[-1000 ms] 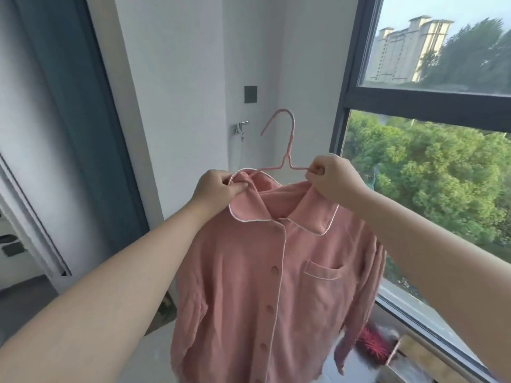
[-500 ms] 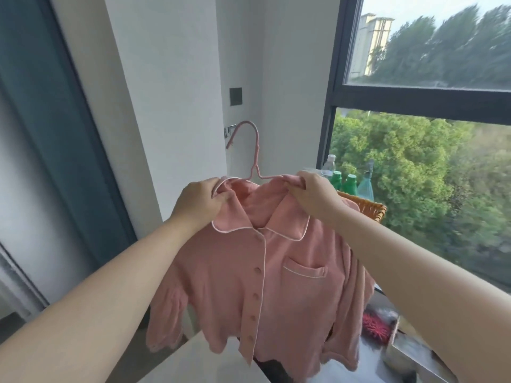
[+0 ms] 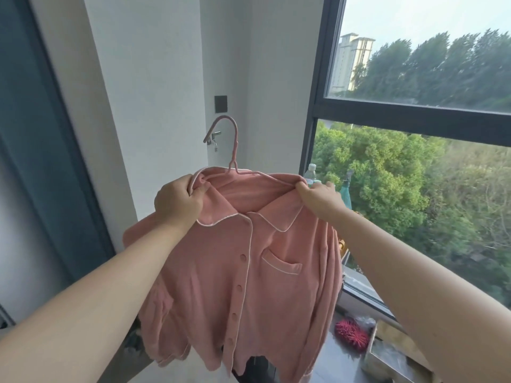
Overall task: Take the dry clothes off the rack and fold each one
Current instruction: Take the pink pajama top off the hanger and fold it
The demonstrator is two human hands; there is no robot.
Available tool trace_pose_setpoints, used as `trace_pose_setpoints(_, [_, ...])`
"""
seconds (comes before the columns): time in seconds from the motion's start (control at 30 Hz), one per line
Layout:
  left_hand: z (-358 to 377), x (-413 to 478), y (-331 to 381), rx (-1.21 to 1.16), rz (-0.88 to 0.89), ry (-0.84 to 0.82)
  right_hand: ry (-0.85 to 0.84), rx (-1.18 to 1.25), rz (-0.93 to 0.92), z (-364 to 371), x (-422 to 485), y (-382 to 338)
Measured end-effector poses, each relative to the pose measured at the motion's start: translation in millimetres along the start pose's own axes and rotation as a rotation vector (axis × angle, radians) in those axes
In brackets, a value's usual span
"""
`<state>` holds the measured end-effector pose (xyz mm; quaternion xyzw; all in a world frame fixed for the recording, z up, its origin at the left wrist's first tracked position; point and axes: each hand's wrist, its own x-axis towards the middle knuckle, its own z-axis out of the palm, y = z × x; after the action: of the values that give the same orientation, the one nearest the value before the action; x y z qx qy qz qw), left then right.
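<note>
Two bare hands held one soft pink shirt (image 3: 249, 272) up before a smooth white wall. Left of the shirt hung a heavy blue curtain (image 3: 41, 161). The left hand (image 3: 177, 200) gripped the shirt's left collar, fingers curled into the fleecy cloth with its thin white piping. Above the shirt rose a thin pink wire hanger (image 3: 234, 145), hook curved, arms tucked inside the neck. Behind the hook sat a dark square wall plate (image 3: 220, 103) and a small metal tap (image 3: 214, 137). The right hand (image 3: 318, 200) pinched the shirt's right shoulder over the hanger's arm. Right of the shirt stood a dark-framed window (image 3: 387, 109), with a clear plastic bottle (image 3: 311, 171) just beside that hand. A red spiky ball (image 3: 351, 331) lay right of the hem.
</note>
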<state>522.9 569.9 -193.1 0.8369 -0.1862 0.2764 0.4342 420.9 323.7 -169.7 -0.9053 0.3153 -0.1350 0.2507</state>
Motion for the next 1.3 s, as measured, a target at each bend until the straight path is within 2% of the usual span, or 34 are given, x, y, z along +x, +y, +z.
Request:
trace_pose_setpoints(0.1, [3, 4, 4, -0.012, 0.011, 0.007, -0.011, -0.092, -0.009, -7, 4, 11])
trace_pose_setpoints(0.37, [9, 7, 24, 0.009, 0.079, -0.016, -0.051, -0.113, -0.052, -13, 8, 25])
trace_pose_setpoints(0.53, [15, 1, 28, 0.01, 0.089, -0.016, 0.061, -0.02, -0.031, -7, 13, 24])
trace_pose_setpoints(0.67, [12, 5, 21, 0.003, 0.035, 0.014, -0.221, 0.158, 0.064, -6, 17, 27])
trace_pose_setpoints(0.7, [11, 6, 19, 0.003, 0.011, 0.016, -0.242, 0.165, 0.069, -6, 18, 27])
trace_pose_setpoints(0.83, [13, 8, 16, -0.004, -0.042, -0.014, -0.097, 0.101, 0.038, -3, 20, 22])
trace_pose_setpoints(1.03, [12, 13, 19, 0.015, 0.056, -0.273, 0.116, 0.053, -0.021, 2, 16, 16])
trace_pose_setpoints(1.1, [12, 11, 19, 0.034, 0.067, -0.331, 0.146, 0.04, -0.016, -2, 13, 15])
trace_pose_setpoints(1.2, [14, 8, 16, 0.023, 0.026, -0.323, 0.162, 0.063, -0.02, -3, 16, 18])
trace_pose_setpoints(1.3, [14, 9, 11, -0.008, -0.031, -0.32, 0.103, 0.126, 0.0, -5, 18, 18])
